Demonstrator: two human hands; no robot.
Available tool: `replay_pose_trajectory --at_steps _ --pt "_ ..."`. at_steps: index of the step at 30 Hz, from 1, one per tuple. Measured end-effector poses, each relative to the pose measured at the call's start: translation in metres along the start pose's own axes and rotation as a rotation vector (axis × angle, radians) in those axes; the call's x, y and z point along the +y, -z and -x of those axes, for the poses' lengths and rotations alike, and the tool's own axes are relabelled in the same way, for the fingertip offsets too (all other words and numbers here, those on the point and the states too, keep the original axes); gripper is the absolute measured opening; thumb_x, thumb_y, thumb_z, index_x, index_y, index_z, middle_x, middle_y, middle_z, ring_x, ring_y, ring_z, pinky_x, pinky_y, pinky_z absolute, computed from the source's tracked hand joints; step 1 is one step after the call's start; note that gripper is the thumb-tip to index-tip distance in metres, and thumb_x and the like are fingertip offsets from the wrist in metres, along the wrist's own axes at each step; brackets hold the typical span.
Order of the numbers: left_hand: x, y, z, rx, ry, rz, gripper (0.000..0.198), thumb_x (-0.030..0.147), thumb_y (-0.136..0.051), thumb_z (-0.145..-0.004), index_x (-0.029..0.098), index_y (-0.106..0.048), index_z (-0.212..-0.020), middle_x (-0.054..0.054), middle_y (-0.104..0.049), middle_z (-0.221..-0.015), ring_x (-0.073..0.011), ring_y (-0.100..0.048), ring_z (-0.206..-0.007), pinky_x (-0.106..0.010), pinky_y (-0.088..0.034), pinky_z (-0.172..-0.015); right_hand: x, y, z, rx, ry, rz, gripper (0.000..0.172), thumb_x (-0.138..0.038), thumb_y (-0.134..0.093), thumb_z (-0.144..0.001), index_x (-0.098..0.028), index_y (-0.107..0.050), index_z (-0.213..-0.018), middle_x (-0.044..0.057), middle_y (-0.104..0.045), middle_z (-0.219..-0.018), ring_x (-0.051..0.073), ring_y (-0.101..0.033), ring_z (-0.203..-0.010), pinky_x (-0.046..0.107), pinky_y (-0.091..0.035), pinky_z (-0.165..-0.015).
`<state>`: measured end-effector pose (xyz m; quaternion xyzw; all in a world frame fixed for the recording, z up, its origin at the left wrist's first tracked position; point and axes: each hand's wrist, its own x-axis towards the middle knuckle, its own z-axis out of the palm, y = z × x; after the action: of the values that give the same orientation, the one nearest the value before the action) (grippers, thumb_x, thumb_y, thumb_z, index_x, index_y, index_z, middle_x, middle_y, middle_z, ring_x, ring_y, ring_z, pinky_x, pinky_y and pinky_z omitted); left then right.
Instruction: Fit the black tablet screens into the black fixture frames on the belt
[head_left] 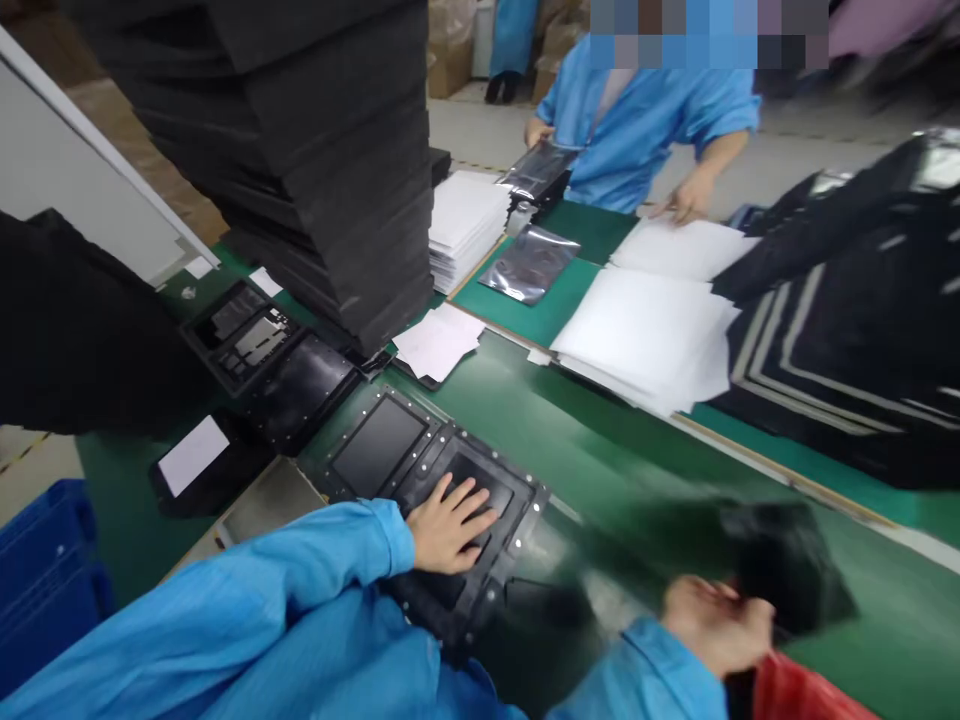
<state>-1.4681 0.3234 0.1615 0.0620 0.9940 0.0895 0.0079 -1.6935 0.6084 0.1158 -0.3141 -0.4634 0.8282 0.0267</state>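
The black tray (375, 447) is dotted with white studs; beside it, the table (622, 450) is green and the sleeve (225, 590) bright blue.

I noted a matt black foam stack (322, 170), rough at its cut edges, and a dull black plastic tray (379, 445) set with small metal studs. A glossy silver foil bag (529, 265) lay on a smooth green bench mat (600, 450). The white paper sheets (645, 340) looked matt; the blue cloth sleeve (225, 590) looked soft.

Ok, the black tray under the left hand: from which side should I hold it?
Grip the black tray by its raised rim, probably from the right: that edge looks free, while the left hand covers the middle and another tray adjoins the opposite side.
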Motion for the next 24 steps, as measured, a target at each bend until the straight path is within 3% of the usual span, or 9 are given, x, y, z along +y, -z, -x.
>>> replay_pose_trajectory --at_steps 2,5,8,11,13,17,20,24 --pt "-0.002 -0.001 -0.004 -0.003 0.013 0.073 0.058 0.045 -0.046 -0.089 0.022 -0.043 -0.142 -0.011 -0.043 -0.149 -0.0319 -0.032 -0.141 -0.058 -0.021 -0.115 0.012 0.009 0.060 -0.004 0.030 -0.123 0.024 -0.030 -0.068 -0.065 -0.021 -0.048 -0.055 -0.004 -0.044 -0.057 0.005 -0.039 -0.044 0.019 -0.036 -0.039" --pt "-0.010 0.002 -0.007 0.054 0.014 0.280 0.048 0.039 -0.052 -0.087 0.022 -0.055 -0.131 -0.011 -0.049 -0.144 -0.0304 -0.036 -0.139 -0.058 -0.023 -0.116 0.032 0.026 0.151 -0.166 -0.031 -0.117 0.014 -0.030 -0.072 -0.066 -0.024 -0.062 -0.072 -0.005 -0.060 -0.067 0.007 -0.050 -0.051 0.021 -0.047 -0.049" --pt "-0.033 0.015 0.007 0.283 0.085 0.614 0.033 0.032 -0.052 -0.086 0.019 -0.065 -0.113 -0.012 -0.059 -0.133 -0.0247 -0.049 -0.129 -0.048 -0.038 -0.111 0.055 0.042 0.226 -0.229 -0.075 -0.009 0.019 -0.033 -0.075 -0.068 -0.025 -0.068 -0.084 -0.001 -0.071 -0.083 0.012 -0.061 -0.064 0.026 -0.052 -0.058" --pt "-0.080 0.030 0.042 0.477 0.251 0.897 0.027 0.031 -0.048 -0.088 0.016 -0.067 -0.101 -0.012 -0.068 -0.114 -0.0206 -0.062 -0.111 -0.039 -0.050 -0.098 0.087 0.047 0.281 -0.243 -0.124 0.074 0.022 -0.034 -0.078 -0.067 -0.024 -0.069 -0.084 0.001 -0.073 -0.087 0.015 -0.065 -0.072 0.029 -0.054 -0.064" --pt "-0.119 0.035 0.072 0.475 0.370 0.992 0.026 0.033 -0.048 -0.087 0.017 -0.068 -0.093 -0.010 -0.072 -0.100 -0.0199 -0.066 -0.098 -0.036 -0.053 -0.091 0.110 0.042 0.306 -0.235 -0.155 0.099 0.024 -0.036 -0.080 -0.066 -0.024 -0.069 -0.083 0.000 -0.073 -0.087 0.015 -0.065 -0.072 0.030 -0.056 -0.068" --pt "-0.184 0.030 0.130 0.320 0.531 1.030 0.028 0.039 -0.051 -0.083 0.018 -0.069 -0.086 -0.007 -0.074 -0.091 -0.0202 -0.067 -0.087 -0.034 -0.054 -0.083 0.141 0.025 0.330 -0.200 -0.174 0.142 0.026 -0.039 -0.084 -0.061 -0.025 -0.067 -0.076 -0.003 -0.072 -0.081 0.013 -0.066 -0.071 0.030 -0.058 -0.070" --pt "-0.207 0.022 0.160 0.220 0.521 1.042 0.028 0.039 -0.051 -0.081 0.018 -0.069 -0.083 -0.006 -0.074 -0.088 -0.0203 -0.068 -0.084 -0.033 -0.055 -0.080 0.145 0.016 0.332 -0.186 -0.167 0.203 0.031 -0.042 -0.086 -0.056 -0.024 -0.064 -0.068 -0.004 -0.071 -0.073 0.014 -0.066 -0.066 0.032 -0.060 -0.069" --pt "-0.213 0.019 0.178 0.157 0.482 1.048 0.026 0.036 -0.050 -0.080 0.019 -0.069 -0.082 -0.006 -0.075 -0.087 -0.0203 -0.068 -0.084 -0.033 -0.055 -0.079 0.141 0.014 0.329 -0.213 -0.215 0.321 0.039 -0.045 -0.088 -0.051 -0.020 -0.061 -0.066 0.000 -0.071 -0.069 0.017 -0.068 -0.065 0.032 -0.061 -0.066"
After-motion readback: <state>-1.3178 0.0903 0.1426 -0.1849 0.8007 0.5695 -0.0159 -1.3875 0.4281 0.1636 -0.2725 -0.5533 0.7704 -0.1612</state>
